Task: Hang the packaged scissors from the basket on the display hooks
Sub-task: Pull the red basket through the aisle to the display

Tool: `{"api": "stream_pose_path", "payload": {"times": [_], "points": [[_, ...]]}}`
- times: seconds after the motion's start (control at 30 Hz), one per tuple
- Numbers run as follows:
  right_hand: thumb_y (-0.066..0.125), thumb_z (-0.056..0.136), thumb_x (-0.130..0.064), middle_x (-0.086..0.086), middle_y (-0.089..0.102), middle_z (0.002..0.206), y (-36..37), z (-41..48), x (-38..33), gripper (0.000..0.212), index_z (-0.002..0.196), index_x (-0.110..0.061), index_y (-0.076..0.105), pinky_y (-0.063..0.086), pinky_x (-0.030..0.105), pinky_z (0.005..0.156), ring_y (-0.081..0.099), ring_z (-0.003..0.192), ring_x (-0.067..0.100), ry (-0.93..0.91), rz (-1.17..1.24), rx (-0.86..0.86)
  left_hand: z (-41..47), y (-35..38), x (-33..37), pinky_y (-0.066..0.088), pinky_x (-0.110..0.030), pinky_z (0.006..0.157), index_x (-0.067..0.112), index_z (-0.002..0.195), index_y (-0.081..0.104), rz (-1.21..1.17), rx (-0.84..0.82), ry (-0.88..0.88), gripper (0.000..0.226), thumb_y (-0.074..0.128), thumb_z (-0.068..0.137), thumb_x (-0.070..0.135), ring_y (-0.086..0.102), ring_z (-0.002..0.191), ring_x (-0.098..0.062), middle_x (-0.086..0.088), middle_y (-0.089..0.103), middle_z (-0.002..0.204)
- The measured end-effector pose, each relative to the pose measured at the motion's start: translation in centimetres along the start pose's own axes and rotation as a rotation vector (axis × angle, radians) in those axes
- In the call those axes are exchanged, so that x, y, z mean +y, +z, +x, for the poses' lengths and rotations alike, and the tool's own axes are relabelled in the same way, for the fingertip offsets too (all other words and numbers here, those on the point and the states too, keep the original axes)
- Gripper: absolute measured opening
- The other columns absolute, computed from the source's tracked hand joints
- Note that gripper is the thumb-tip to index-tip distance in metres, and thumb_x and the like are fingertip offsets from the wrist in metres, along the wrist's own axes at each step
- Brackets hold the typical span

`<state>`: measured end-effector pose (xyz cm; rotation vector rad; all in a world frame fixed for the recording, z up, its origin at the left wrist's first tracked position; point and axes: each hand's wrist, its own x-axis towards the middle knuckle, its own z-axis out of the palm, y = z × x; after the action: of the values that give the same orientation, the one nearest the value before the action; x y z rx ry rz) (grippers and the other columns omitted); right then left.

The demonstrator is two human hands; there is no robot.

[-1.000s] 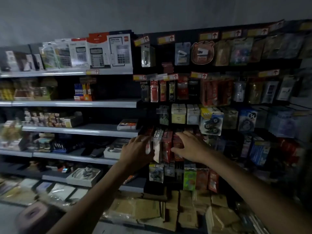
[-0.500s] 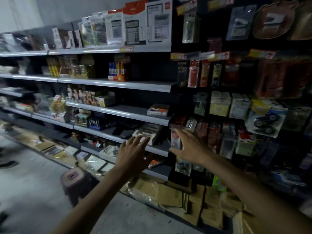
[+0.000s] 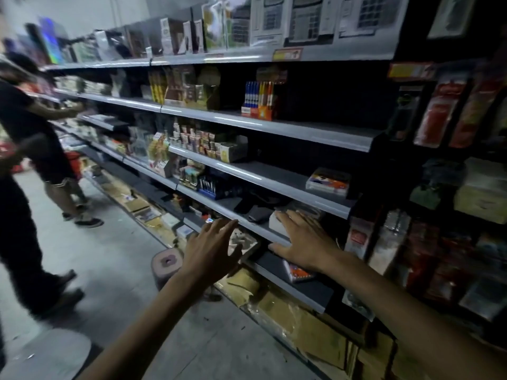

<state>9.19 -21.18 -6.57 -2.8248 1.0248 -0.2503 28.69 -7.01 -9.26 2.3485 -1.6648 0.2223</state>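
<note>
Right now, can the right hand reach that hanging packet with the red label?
Probably yes: the right hand is open and empty, just left of the red-labelled packet, and nothing stands between them.

Dim shop aisle, lined with long grey shelving [image 3: 269,127] from near right to far left.
Several metal tiers, packed with small boxed goods; calculator boxes [image 3: 310,17] along the top tier, a yellow price tag [image 3: 287,54] on its front edge. Dark hanging-display panel [image 3: 408,28] at the right, crowded with packets. Flattened cardboard [image 3: 315,333] along the shelving's base. Scuffed grey concrete floor [image 3: 109,270], with a round pink stool [image 3: 166,263] near the shelf foot. Pale plain wall [image 3: 82,15] far above. Blurred person in dark clothes [image 3: 22,119] at far left.
</note>
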Motion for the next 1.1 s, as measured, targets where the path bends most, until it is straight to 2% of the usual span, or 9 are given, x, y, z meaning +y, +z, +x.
{"api": "stream_pose_path", "payload": {"times": [0.1,0.23,0.33,0.5,0.6,0.7,0.8,0.97,1.1], "points": [[0.056,0.094,-0.065,0.007,0.019,0.170,1.3,3.9,-0.4,0.089,0.163,-0.026,0.017,0.020,0.044,0.126,0.017,0.156,0.029,-0.044,0.005,-0.034,1.4,1.0,-1.9,0.042,-0.047,0.118,0.036,0.164,0.020,0.031,-0.012,-0.050,0.076,0.054,0.101,0.059,0.036,0.152,-0.028,-0.003,0.029,0.170],[0.056,0.093,-0.065,0.008,0.026,0.166,3.2,9.4,-0.3,0.085,0.161,-0.026,0.021,0.020,0.046,0.125,0.022,0.153,0.030,-0.119,0.013,-0.045,3.9,2.5,-4.2,0.032,-0.046,0.123,0.037,0.164,0.019,0.043,-0.018,-0.136,0.075,0.054,0.101,0.059,0.029,0.156,-0.027,-0.003,0.028,0.171],[0.056,0.092,-0.064,0.008,0.032,0.161,4.7,13.7,0.2,0.082,0.158,-0.025,0.027,0.022,0.046,0.124,0.027,0.149,0.028,-0.195,0.035,-0.055,6.1,3.7,-5.4,0.035,-0.044,0.123,0.036,0.164,0.022,0.056,-0.011,-0.208,0.074,0.053,0.102,0.058,0.030,0.156,-0.025,-0.003,0.028,0.171],[0.056,0.093,-0.063,0.008,0.024,0.166,6.3,20.6,1.4,0.081,0.160,-0.027,0.025,0.015,0.045,0.126,0.020,0.154,0.028,-0.313,0.083,-0.116,9.4,5.9,-7.5,0.039,-0.042,0.119,0.038,0.162,0.025,0.067,-0.009,-0.352,0.072,0.054,0.101,0.059,0.036,0.152,-0.024,-0.001,0.034,0.168],[0.056,0.093,-0.064,0.007,0.031,0.163,7.1,24.2,1.7,0.076,0.155,-0.027,0.032,0.020,0.043,0.124,0.027,0.150,0.026,-0.383,0.099,-0.120,10.5,6.8,-8.6,0.043,-0.041,0.115,0.037,0.160,0.030,0.095,-0.029,-0.435,0.073,0.060,0.097,0.058,0.042,0.148,-0.023,0.001,0.041,0.165],[0.055,0.093,-0.065,0.009,0.028,0.165,8.4,27.5,1.1,0.076,0.156,-0.028,0.031,0.020,0.045,0.125,0.024,0.153,0.028,-0.444,0.108,-0.160,10.9,7.2,-9.4,0.047,-0.042,0.109,0.034,0.157,0.039,0.105,-0.013,-0.518,0.068,0.056,0.097,0.060,0.050,0.142,-0.023,0.000,0.049,0.158],[0.056,0.093,-0.064,0.006,0.034,0.161,9.8,30.1,-0.7,0.073,0.154,-0.029,0.035,0.025,0.043,0.122,0.029,0.150,0.028,-0.515,0.133,-0.182,10.6,7.4,-10.6,0.048,-0.042,0.103,0.033,0.156,0.040,0.106,-0.012,-0.602,0.070,0.046,0.094,0.066,0.054,0.137,-0.025,-0.001,0.054,0.153],[0.059,0.094,-0.059,0.007,0.033,0.162,12.4,34.1,-5.5,0.074,0.156,-0.028,0.034,0.024,0.044,0.122,0.030,0.150,0.029,-0.635,0.131,-0.268,9.7,8.2,-14.1,0.049,-0.041,0.102,0.031,0.159,0.037,0.140,-0.021,-0.751,0.066,0.051,0.100,0.058,0.052,0.139,-0.024,0.001,0.050,0.157],[0.060,0.092,-0.062,0.006,0.037,0.160,15.2,37.5,-9.9,0.077,0.155,-0.026,0.036,0.027,0.045,0.121,0.034,0.147,0.028,-0.710,0.121,-0.275,9.0,9.0,-18.5,0.050,-0.039,0.100,0.030,0.158,0.038,0.159,-0.030,-0.816,0.066,0.052,0.099,0.057,0.056,0.132,-0.022,0.001,0.055,0.152]]}}
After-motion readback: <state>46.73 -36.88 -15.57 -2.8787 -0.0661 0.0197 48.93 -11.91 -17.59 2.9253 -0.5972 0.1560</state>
